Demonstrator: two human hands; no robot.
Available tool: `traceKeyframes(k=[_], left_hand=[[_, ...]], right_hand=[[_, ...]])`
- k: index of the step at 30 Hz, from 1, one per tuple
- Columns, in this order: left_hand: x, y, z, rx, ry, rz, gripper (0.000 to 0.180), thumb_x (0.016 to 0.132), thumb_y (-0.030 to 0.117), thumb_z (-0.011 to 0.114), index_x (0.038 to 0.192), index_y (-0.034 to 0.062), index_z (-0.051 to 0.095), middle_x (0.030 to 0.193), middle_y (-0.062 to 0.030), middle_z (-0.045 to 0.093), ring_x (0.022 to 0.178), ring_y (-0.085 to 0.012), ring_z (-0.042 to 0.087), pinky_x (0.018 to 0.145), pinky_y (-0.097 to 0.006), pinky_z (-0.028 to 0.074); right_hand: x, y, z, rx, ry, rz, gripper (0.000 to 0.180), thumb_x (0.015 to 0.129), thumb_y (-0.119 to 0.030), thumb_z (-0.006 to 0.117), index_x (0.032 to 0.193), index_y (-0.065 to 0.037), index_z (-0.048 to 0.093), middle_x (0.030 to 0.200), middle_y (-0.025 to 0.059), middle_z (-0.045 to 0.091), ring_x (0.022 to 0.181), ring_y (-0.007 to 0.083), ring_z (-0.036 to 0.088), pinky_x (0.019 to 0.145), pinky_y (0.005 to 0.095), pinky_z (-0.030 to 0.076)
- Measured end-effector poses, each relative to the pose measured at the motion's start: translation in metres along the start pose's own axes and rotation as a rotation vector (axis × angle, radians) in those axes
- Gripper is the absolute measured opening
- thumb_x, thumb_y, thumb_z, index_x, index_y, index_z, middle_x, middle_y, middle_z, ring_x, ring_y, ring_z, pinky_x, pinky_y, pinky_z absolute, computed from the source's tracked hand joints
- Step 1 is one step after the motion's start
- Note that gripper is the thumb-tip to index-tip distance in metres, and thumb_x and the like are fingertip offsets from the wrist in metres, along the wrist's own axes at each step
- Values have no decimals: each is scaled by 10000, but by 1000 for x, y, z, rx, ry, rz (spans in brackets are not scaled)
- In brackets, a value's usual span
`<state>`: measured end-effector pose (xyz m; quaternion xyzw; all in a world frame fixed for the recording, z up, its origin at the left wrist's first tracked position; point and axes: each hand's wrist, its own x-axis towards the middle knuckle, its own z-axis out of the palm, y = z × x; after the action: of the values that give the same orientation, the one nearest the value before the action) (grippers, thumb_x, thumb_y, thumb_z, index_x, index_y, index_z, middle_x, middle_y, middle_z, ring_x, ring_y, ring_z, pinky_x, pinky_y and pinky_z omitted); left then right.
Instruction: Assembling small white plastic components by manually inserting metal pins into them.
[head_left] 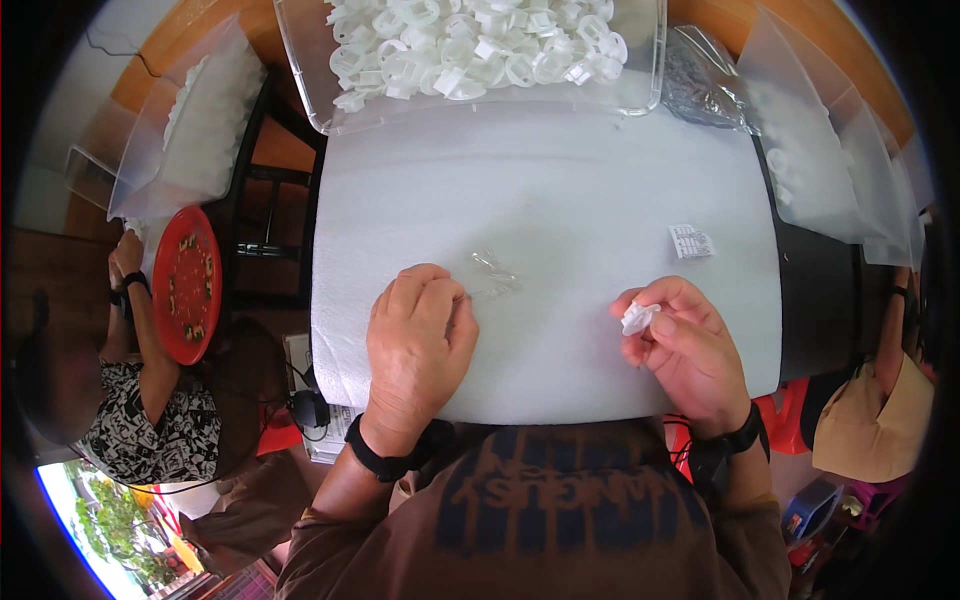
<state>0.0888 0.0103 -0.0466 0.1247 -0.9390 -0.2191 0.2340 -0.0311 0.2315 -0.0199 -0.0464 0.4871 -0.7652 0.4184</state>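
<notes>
My right hand (697, 350) is raised over the right side of the white foam-covered table (560, 370), pinching a small white translucent plastic part (638, 318) between thumb and fingers. My left hand (415, 335) rests back-up on the table at the left, its fingers curled under and closed. Whatever those fingers may hold is hidden. Just beyond its fingertips lie several thin, clear slivers (495, 270), too fine to identify. At the far edge stands a clear plastic bin (400, 117) heaped with white ring-shaped plastic parts (470, 50).
A small printed paper slip (690, 241) lies at the right of the table. Behind it is a clear plastic bag (705, 85) with dark contents. More bins (840, 150) stand at right and left. At left, a co-worker's hands (127, 255) are near a red tray (187, 285).
</notes>
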Motion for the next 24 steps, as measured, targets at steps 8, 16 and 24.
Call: traceKeyframes(k=[8, 16, 24], left_hand=[[0, 4, -2, -16, 38, -51, 109, 706, -28, 599, 809, -4, 570, 905, -132, 564, 753, -265, 564, 659, -336, 460], [0, -2, -1, -14, 16, 47, 93, 723, -34, 580, 812, -8, 570, 849, -128, 566, 777, -286, 548, 664, -354, 449], [-2, -2, 0, -79, 74, 24, 100, 746, -39, 572, 837, -4, 551, 819, -128, 571, 700, -269, 553, 634, -331, 450]], right_hand=[[-1, 8, -1, 77, -56, 18, 83, 833, -135, 586, 860, -98, 516, 893, 60, 575, 696, 101, 520, 632, 230, 422], [3, 1, 16, -25, -47, -94, 91, 805, -76, 591, 862, -95, 523, 930, 76, 571, 713, 96, 506, 654, 235, 422], [1, -5, 26, -138, -140, -258, 184, 781, -12, 602, 952, -74, 577, 1134, 98, 501, 800, 109, 519, 718, 261, 441]])
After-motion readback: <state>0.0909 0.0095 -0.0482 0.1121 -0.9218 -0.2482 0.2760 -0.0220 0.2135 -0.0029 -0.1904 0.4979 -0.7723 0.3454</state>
